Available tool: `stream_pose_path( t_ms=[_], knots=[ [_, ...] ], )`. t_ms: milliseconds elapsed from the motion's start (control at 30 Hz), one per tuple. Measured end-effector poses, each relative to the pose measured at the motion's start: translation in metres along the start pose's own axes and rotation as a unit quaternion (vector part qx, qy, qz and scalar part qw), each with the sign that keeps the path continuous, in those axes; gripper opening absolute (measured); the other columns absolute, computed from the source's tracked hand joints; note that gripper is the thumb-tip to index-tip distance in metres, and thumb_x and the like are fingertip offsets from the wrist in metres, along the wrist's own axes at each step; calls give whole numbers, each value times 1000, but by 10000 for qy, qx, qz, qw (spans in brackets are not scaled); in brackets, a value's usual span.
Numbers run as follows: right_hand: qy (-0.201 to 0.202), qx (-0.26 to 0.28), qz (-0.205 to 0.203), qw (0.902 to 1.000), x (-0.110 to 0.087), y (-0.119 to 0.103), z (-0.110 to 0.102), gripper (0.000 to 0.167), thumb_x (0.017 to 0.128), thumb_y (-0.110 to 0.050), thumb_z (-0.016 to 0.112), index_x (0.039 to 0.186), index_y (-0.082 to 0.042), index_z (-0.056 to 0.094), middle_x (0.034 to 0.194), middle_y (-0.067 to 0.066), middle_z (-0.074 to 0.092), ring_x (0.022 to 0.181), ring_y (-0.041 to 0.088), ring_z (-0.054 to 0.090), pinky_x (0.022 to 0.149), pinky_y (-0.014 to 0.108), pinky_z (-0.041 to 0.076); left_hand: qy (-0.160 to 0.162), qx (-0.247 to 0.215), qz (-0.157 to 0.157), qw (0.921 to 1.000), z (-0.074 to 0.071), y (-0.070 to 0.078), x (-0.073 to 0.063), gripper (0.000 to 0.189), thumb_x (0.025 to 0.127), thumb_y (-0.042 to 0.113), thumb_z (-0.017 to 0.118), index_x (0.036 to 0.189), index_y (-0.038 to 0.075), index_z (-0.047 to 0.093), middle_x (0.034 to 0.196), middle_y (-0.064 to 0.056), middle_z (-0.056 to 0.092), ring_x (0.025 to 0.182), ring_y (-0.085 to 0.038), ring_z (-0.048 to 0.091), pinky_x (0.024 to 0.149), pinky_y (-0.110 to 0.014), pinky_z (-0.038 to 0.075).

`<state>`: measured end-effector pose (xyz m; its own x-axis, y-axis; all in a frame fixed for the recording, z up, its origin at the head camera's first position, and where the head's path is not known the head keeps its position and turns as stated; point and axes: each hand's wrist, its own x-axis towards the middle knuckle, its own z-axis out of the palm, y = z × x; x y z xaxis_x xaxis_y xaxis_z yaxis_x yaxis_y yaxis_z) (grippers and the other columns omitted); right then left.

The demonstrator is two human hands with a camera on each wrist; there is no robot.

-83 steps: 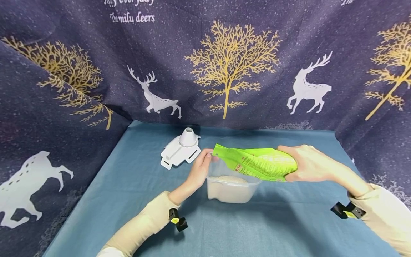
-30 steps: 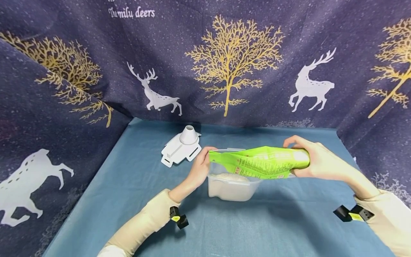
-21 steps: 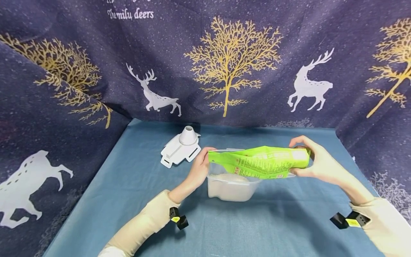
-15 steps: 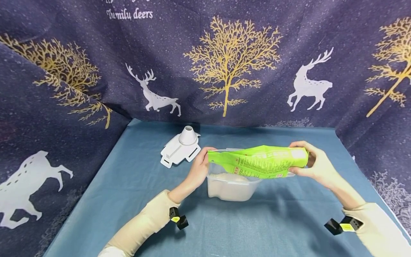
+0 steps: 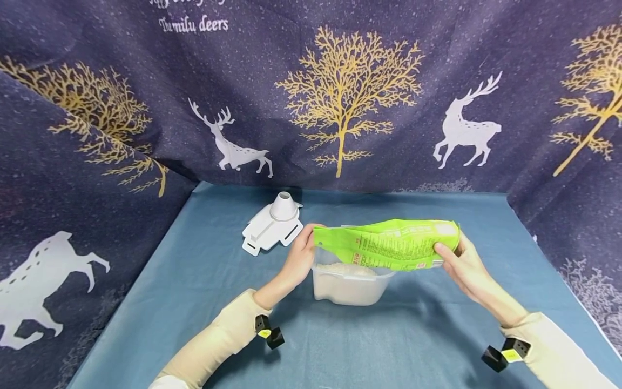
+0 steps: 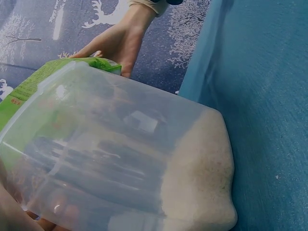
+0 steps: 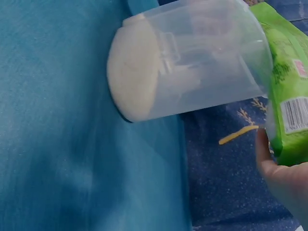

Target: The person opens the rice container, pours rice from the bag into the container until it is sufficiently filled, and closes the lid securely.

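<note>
A clear plastic container (image 5: pixel 347 290), partly filled with white rice-like grains (image 6: pixel 197 175), stands on the blue cloth. My left hand (image 5: pixel 298 259) grips its upper left rim. Across the container's mouth lies a bright green printed bag (image 5: pixel 389 246), nearly level, its flat end at the left rim beside my left fingers. My right hand (image 5: pixel 467 270) holds the bag's right end, thumb on the near face and the other fingers hidden behind it. In the right wrist view, the bag's barcode side (image 7: pixel 293 115) faces the camera, with the thumb under it.
A white lid (image 5: pixel 272 224) with a cone-shaped spout lies on the cloth behind and left of the container. A dark blue curtain (image 5: pixel 389 151) with deer and trees hangs along the back and sides of the blue cloth (image 5: pixel 194 281).
The bag has turned from slanting across the container to lying nearly level over its mouth. My right hand has shifted its hold to the bag's end, wrist lower. The left hand stays on the rim.
</note>
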<state>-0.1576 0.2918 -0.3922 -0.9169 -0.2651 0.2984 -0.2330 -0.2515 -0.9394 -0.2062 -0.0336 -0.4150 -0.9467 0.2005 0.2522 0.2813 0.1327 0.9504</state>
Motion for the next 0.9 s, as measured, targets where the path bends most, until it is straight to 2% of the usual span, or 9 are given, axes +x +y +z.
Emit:
stream_pose_path(
  t_ms=[100,167,333,433,633,800,900],
  knots=[
    [111,-202,-65,9997,0,3,3,37,100,1,41,132,-19,46,107,-6,64,92,4,64,76,18,54,45,-3,22,10000,0,0,0,27,104,13,37,117,-1,57,110,-18,62,101,-21,56,92,-35,44],
    [150,-440,-179,9988,1,6,2,40,99,-1,47,135,-18,45,111,-6,63,93,4,64,77,19,55,63,6,32,10000,-1,1,0,27,104,13,38,116,-1,57,110,-18,62,101,-21,56,93,-36,44],
    [-182,-699,-531,9960,6,9,1,60,88,6,63,141,-12,40,119,-4,63,99,6,65,75,23,57,72,60,67,9999,-1,0,0,25,104,13,38,113,-1,57,106,-17,62,95,-17,53,89,-34,43],
    [-275,-628,-646,9956,8,9,3,66,84,13,64,140,-9,40,119,-1,64,101,8,66,74,26,58,61,72,82,9999,-1,-2,0,24,104,12,38,112,-1,57,104,-17,61,92,-16,51,86,-32,42],
    [122,-1231,-954,9877,7,11,5,62,80,18,65,133,-9,48,113,-4,66,96,5,66,72,21,57,56,53,143,9999,-1,-4,0,24,103,9,39,113,-2,57,105,-18,61,94,-18,52,88,-33,43],
    [674,-1880,-1254,9718,6,13,8,62,75,21,67,128,-8,53,107,-6,66,86,2,65,65,15,53,20,-26,167,9999,-1,-3,0,24,102,8,39,115,-3,57,108,-20,62,100,-23,55,93,-37,44],
    [942,-2040,-1313,9655,6,14,10,62,72,24,66,126,-4,54,105,-6,66,84,2,63,62,14,51,5,-19,151,9999,-1,-3,0,25,102,9,40,116,-3,57,110,-19,62,102,-24,56,93,-36,44]
  ],
)
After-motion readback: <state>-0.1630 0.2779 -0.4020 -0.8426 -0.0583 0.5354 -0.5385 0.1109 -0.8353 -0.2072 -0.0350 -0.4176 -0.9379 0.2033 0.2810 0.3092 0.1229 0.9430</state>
